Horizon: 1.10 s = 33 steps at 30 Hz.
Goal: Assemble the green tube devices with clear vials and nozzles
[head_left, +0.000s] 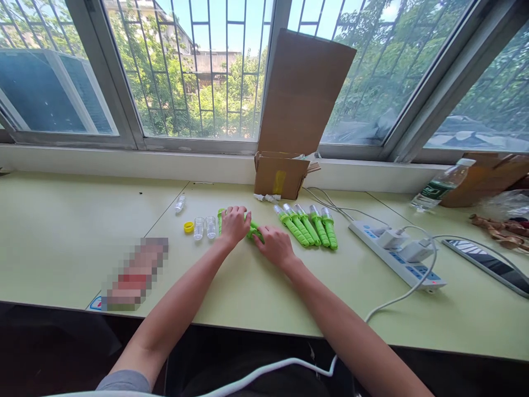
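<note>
Table (61,220) spans my view; I read its bare front as left for arm room. Cardboard box (264,176) stands against the sill, likely clear of reach. Power strip (384,253) lies off right. Left hand (235,225): fingers bent, close together, over green plastic; grip hidden, cannot tell. Right hand (276,245): thumb and fingers pinch the end of a green piece (253,230), which lies between both hands, probably steadied two-handed. Five green-handled pieces (308,227) lie side by side, seemingly for tidiness. Clear cylinders (199,228) and yellow ring (189,227) sit near left.
</note>
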Each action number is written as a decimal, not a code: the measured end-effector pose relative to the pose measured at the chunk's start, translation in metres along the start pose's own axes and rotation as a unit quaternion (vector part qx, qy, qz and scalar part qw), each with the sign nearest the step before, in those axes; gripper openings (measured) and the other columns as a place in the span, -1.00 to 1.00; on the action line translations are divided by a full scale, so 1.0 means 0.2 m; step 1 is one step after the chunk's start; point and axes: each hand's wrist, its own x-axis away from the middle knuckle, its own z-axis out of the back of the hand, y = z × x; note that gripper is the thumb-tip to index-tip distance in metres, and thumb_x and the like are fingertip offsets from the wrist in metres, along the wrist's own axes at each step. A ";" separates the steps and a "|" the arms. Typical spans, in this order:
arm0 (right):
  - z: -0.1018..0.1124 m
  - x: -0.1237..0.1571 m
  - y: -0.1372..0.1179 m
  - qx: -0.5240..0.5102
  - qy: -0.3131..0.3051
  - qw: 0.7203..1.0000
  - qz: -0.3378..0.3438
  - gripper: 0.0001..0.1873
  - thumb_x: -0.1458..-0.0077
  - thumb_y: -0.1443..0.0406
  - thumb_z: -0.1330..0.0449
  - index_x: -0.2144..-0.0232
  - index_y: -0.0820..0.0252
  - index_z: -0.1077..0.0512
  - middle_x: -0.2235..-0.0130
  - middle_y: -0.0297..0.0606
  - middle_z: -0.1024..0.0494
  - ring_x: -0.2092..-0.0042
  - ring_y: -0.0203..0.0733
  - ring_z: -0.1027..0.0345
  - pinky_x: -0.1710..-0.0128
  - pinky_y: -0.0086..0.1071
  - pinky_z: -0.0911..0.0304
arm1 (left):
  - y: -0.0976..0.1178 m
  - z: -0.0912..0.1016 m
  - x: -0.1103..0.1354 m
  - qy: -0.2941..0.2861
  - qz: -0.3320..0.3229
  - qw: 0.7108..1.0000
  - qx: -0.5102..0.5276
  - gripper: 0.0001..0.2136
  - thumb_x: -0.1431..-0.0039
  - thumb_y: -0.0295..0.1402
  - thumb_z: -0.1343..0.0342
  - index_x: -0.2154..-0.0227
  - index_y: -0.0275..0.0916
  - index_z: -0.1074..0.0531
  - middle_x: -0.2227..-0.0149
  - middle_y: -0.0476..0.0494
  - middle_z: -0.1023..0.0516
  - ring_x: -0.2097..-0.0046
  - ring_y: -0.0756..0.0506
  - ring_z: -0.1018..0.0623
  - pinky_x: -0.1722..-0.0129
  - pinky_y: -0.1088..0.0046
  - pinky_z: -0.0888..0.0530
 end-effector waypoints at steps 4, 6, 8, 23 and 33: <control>0.01 0.00 0.00 -0.002 -0.001 1.000 -0.002 -0.58 -0.27 0.09 0.13 0.21 0.19 -0.43 0.21 -0.12 -0.51 0.16 -0.14 -0.36 0.33 -0.40 -0.04 | 0.02 0.00 -0.03 -0.007 0.001 1.000 0.001 -0.74 -0.28 -0.26 0.16 0.19 -0.19 -0.41 0.11 -0.20 -0.50 0.03 -0.17 -0.41 0.03 0.24 -0.27; 0.01 0.00 0.00 -0.001 -0.004 1.000 -0.003 -0.58 -0.27 0.09 0.13 0.21 0.18 -0.42 0.20 -0.13 -0.51 0.16 -0.14 -0.36 0.33 -0.40 -0.05 | 0.04 0.01 -0.04 -0.017 0.002 1.000 0.000 -0.76 -0.27 -0.28 0.16 0.20 -0.19 -0.40 0.11 -0.20 -0.50 0.03 -0.18 -0.41 0.04 0.24 -0.27; 0.01 0.00 0.00 0.002 -0.005 1.000 -0.003 -0.58 -0.27 0.08 0.14 0.21 0.18 -0.42 0.20 -0.13 -0.51 0.16 -0.14 -0.36 0.34 -0.40 -0.05 | 0.04 0.03 -0.05 -0.028 -0.001 1.000 -0.001 -0.77 -0.26 -0.29 0.15 0.20 -0.19 -0.40 0.11 -0.20 -0.50 0.02 -0.18 -0.41 0.04 0.24 -0.27; 0.00 0.01 0.01 -0.005 -0.003 1.000 0.002 -0.57 -0.27 0.07 0.13 0.16 0.18 -0.42 0.19 -0.12 -0.51 0.16 -0.14 -0.35 0.33 -0.40 -0.07 | -0.34 0.32 -0.05 -0.097 -0.009 0.995 -0.021 -0.63 -0.27 -0.10 0.22 0.18 -0.19 -0.41 0.10 -0.20 -0.51 -0.02 -0.20 -0.41 0.02 0.25 -0.30; 0.01 0.01 0.01 0.000 -0.009 1.000 -0.002 -0.61 -0.26 0.10 0.11 0.18 0.18 -0.41 0.20 -0.13 -0.51 0.15 -0.13 -0.36 0.32 -0.40 -0.08 | -0.79 0.47 -0.01 -0.146 0.112 0.983 -0.011 -0.64 -0.18 -0.11 0.17 0.09 -0.13 -0.37 0.09 -0.11 -0.52 0.03 -0.17 -0.47 0.10 0.36 -0.36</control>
